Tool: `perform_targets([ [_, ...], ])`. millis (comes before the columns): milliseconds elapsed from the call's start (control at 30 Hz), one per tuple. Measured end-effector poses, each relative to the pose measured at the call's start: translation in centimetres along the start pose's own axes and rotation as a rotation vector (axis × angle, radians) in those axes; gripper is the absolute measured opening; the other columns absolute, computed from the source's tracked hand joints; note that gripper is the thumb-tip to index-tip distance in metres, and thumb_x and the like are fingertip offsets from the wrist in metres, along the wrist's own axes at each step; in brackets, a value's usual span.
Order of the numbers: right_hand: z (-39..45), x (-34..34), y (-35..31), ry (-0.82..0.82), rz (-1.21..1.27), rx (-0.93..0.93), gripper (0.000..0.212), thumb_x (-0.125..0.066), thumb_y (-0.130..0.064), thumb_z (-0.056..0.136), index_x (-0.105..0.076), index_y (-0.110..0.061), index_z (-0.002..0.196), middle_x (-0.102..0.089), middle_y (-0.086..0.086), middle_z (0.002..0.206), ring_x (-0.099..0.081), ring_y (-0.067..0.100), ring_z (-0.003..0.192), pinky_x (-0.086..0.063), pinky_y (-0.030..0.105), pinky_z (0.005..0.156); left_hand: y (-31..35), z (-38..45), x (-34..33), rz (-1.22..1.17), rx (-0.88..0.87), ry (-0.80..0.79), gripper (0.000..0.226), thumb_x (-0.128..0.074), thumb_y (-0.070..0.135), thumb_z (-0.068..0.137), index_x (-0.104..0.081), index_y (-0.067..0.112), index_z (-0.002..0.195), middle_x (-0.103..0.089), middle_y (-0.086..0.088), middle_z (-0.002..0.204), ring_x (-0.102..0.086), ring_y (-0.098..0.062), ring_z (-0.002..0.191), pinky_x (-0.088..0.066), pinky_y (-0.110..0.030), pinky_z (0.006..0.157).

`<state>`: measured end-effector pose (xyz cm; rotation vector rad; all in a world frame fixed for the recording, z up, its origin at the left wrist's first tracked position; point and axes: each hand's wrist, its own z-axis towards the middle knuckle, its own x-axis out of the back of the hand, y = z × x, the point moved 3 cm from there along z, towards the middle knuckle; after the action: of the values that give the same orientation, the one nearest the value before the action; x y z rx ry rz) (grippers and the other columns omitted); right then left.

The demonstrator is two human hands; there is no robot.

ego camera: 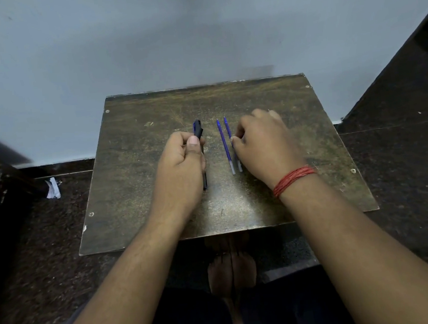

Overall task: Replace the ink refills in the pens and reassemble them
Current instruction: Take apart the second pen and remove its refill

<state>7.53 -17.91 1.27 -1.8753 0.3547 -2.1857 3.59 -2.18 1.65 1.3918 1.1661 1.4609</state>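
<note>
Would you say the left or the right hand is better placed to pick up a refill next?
Probably the right hand: its fingertips already touch the nearer refill, while the left hand grips the pen.

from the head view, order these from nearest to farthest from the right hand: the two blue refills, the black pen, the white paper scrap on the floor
1. Right refill, touching the right hand's fingertips.
2. Left refill, lying just beside it on the board.
3. Black pen, gripped by the left hand.
4. White paper scrap, off the board, far left.
</note>
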Motion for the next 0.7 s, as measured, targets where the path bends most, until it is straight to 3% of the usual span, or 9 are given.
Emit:
perform_targets([
  [100, -0.2, -0.4, -0.6, -0.001, -0.036, -0.005, 0.021, -0.060, -0.034, 0.094, -0.066, -0.014, 0.097, -0.059, 0.005, 0.107, -0.050, 0.029, 0.112, -0.044, 0.041, 0.100, 0.2, -0.1, -0.2, -0.028, 0.008, -0.019, 0.024, -0.037, 0.027, 0.106, -0.058, 0.018, 0.096, -0.047, 0.009, 0.059, -0.039, 0.000, 0.046, -0.034, -0.017, 0.045],
  [267, -0.2, -0.6, -1.0, 0.015, -0.079, -0.034, 0.020, -0.060, -0.031, 0.093, -0.066, -0.012, 0.098, -0.060, 0.007, 0.107, -0.050, 0.029, 0.107, -0.045, 0.038, 0.086, 0.5, -0.3, -0.2, -0.031, -0.002, -0.013, 0.025, -0.037, 0.026, 0.107, -0.058, 0.016, 0.099, -0.046, 0.009, 0.059, -0.039, 0.000, 0.045, -0.034, -0.015, 0.045],
  [400, -0.1, -0.7, -1.6, 0.031, -0.148, -0.045, 0.027, -0.059, -0.032, 0.091, -0.068, -0.007, 0.099, -0.064, 0.011, 0.107, -0.053, 0.034, 0.107, -0.046, 0.043, 0.087, 0.3, -0.2, -0.3, -0.041, -0.007, -0.011, 0.024, -0.037, 0.025, 0.107, -0.058, 0.018, 0.097, -0.046, 0.011, 0.057, -0.038, -0.001, 0.046, -0.034, -0.017, 0.044],
  [700, 0.1, -1.0, -1.8, 0.021, -0.187, -0.059, 0.023, -0.056, -0.029, 0.090, -0.069, -0.010, 0.092, -0.066, 0.011, 0.104, -0.054, 0.033, 0.106, -0.043, 0.042, 0.088, -0.2, 0.0, -0.3, -0.051, -0.001, -0.020, 0.024, -0.038, 0.027, 0.106, -0.057, 0.020, 0.095, -0.047, 0.011, 0.059, -0.039, -0.002, 0.047, -0.035, -0.021, 0.047],
])
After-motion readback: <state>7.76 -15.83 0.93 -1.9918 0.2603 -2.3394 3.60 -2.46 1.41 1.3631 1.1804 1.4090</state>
